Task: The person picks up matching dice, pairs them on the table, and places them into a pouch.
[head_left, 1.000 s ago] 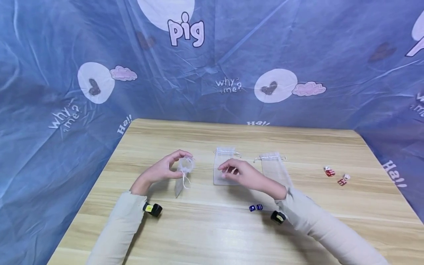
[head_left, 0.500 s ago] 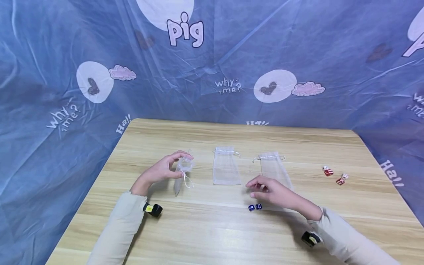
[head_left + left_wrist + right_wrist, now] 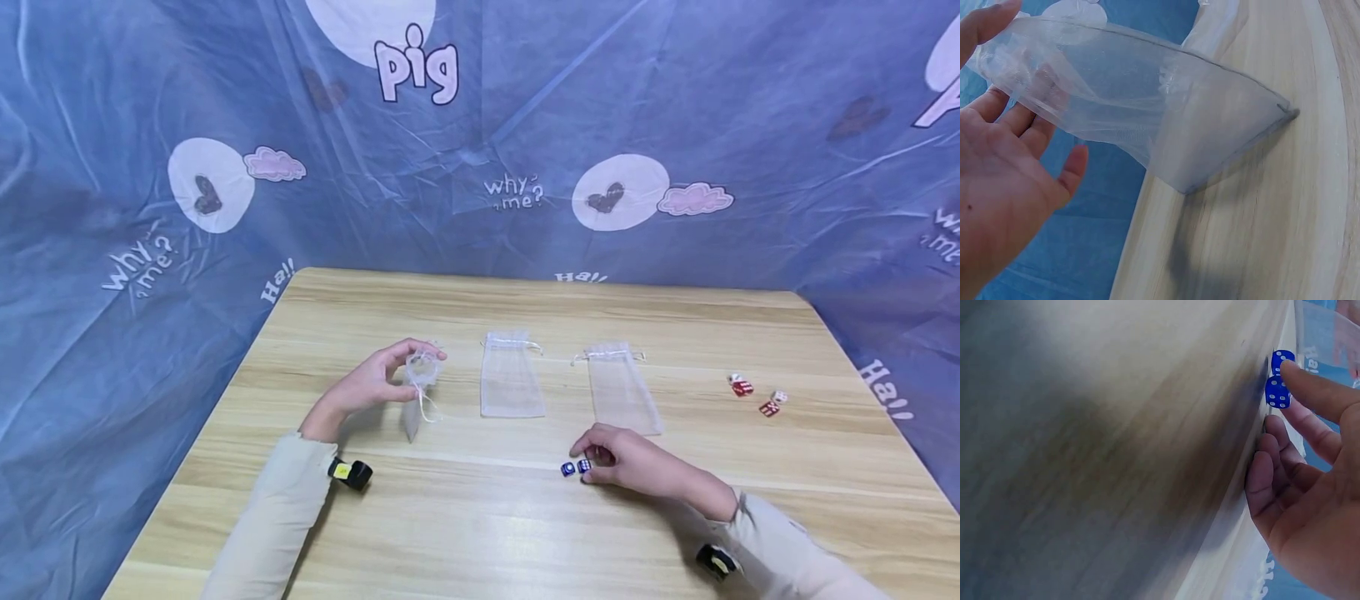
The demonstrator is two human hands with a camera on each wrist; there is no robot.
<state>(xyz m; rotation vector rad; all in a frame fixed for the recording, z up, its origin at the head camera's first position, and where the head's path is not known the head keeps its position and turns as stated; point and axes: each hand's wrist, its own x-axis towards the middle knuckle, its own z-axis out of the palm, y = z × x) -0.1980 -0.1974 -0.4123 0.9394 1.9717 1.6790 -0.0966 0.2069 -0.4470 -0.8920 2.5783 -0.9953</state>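
My left hand [image 3: 367,383] holds a sheer white drawstring pouch [image 3: 1122,94] by its top, the mouth spread wide between thumb and fingers. The pouch hangs down with its bottom corner at the tabletop, and nothing shows inside it. My right hand [image 3: 637,465] is low over the table at two blue dice, the right die [image 3: 584,466] and the left die [image 3: 567,469], which lie side by side. Thumb and index finger are about the right die [image 3: 1277,394]; in the right wrist view the thumb tip overlaps the other. Whether they pinch is unclear.
Two more sheer pouches lie flat, one in the middle [image 3: 512,379] and one to its right [image 3: 624,392]. Farther right are red dice [image 3: 769,409] and white dice [image 3: 779,397] in two pairs. A blue printed cloth [image 3: 480,167] surrounds the wooden table [image 3: 465,533].
My right hand has moved from above the middle pouch, right and toward me, down to the blue dice. My left hand keeps holding its pouch in nearly the same place.
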